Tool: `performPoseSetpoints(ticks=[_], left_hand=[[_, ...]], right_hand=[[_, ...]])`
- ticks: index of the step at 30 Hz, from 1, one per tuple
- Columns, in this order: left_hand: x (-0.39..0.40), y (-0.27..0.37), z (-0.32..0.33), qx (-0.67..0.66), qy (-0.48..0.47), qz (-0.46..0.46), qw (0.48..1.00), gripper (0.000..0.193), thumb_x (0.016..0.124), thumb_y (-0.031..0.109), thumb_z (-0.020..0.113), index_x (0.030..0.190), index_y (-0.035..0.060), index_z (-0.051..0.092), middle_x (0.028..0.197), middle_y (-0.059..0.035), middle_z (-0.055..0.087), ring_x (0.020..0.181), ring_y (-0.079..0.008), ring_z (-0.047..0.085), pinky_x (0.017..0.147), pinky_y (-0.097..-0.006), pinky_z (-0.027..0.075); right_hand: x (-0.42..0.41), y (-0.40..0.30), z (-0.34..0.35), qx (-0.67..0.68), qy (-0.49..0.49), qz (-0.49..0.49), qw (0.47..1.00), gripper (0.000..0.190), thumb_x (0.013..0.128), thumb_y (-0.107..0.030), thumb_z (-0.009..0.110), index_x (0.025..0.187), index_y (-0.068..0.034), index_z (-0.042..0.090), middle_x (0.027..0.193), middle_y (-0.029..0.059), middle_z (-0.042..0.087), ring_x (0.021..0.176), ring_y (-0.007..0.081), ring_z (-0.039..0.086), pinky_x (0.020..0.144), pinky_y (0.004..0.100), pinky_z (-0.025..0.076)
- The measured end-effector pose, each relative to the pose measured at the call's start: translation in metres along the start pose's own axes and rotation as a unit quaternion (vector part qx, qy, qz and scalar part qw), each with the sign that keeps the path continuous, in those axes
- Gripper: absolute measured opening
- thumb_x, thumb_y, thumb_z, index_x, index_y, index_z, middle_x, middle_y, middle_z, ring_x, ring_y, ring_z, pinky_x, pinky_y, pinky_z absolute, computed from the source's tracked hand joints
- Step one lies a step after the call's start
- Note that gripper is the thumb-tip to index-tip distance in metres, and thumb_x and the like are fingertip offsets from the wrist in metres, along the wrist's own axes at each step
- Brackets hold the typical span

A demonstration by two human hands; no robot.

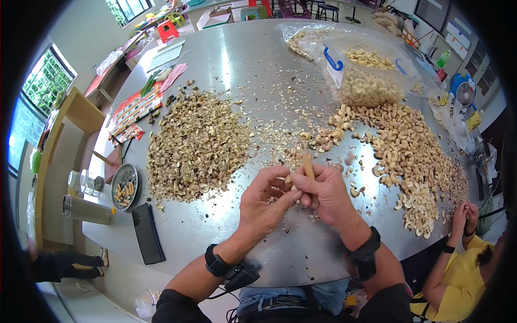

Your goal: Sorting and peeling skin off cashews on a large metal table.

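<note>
My left hand (262, 198) and my right hand (327, 187) meet over the near middle of a steel table (282, 258). Between the left fingertips is a small pale piece, apparently a cashew kernel (288, 179), partly covered by the fingers. A tool with a wooden handle (308, 166) is gripped in my right hand; its working end is hidden. Beyond the hands lie loose skin flakes (293, 155) and a few cashews (325, 139). To the right spreads a large heap of cashew kernels (412, 149), with paler split kernels (420, 206) at its near end.
Left lies a broad heap of brownish scraps (198, 145). A metal dish of cigarette butts (136, 183), a thermos (87, 210) and a phone (148, 234) line the left edge. A clear bin (331, 82) of cashews stands behind. A person in yellow (456, 278) sits at right.
</note>
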State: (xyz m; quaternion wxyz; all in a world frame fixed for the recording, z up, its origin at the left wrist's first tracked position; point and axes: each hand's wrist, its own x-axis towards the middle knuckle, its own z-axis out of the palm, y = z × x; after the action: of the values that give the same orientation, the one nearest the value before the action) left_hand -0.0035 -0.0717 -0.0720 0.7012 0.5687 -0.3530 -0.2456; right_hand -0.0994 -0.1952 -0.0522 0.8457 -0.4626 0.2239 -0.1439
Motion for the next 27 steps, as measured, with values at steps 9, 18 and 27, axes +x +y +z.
performPoseSetpoints(ticks=[9,18,27], left_hand=[[0.004,0.003,-0.011,-0.072,0.021,-0.076,0.994,0.035,0.087,0.000,0.063,0.121,-0.0040,0.054,0.099,-0.0090,0.063,0.087,-0.0161,0.064,0.075,-0.0288,0.054],[0.015,0.002,-0.027,-0.197,0.054,-0.136,0.969,0.033,0.087,0.001,0.063,0.118,-0.0054,0.054,0.095,-0.0122,0.065,0.075,-0.0164,0.064,0.064,-0.0258,0.053],[0.016,0.003,-0.028,-0.190,0.055,-0.148,0.969,0.031,0.087,0.000,0.062,0.116,-0.0073,0.055,0.092,-0.0131,0.066,0.074,-0.0171,0.064,0.063,-0.0270,0.053]], right_hand=[[0.003,0.009,0.002,-0.082,-0.010,-0.045,0.996,0.013,0.090,-0.016,0.063,0.089,-0.003,0.061,0.071,0.0000,0.060,0.048,0.0050,0.050,0.041,0.0173,0.033],[0.006,0.008,-0.005,-0.542,0.040,-0.381,0.748,0.015,0.088,-0.015,0.063,0.094,-0.001,0.062,0.072,0.0125,0.060,0.061,0.0248,0.061,0.053,0.0349,0.046],[0.003,0.008,-0.005,-0.573,0.036,-0.376,0.727,0.013,0.086,-0.013,0.065,0.094,-0.003,0.062,0.073,0.0124,0.061,0.061,0.0288,0.061,0.052,0.0356,0.046]])
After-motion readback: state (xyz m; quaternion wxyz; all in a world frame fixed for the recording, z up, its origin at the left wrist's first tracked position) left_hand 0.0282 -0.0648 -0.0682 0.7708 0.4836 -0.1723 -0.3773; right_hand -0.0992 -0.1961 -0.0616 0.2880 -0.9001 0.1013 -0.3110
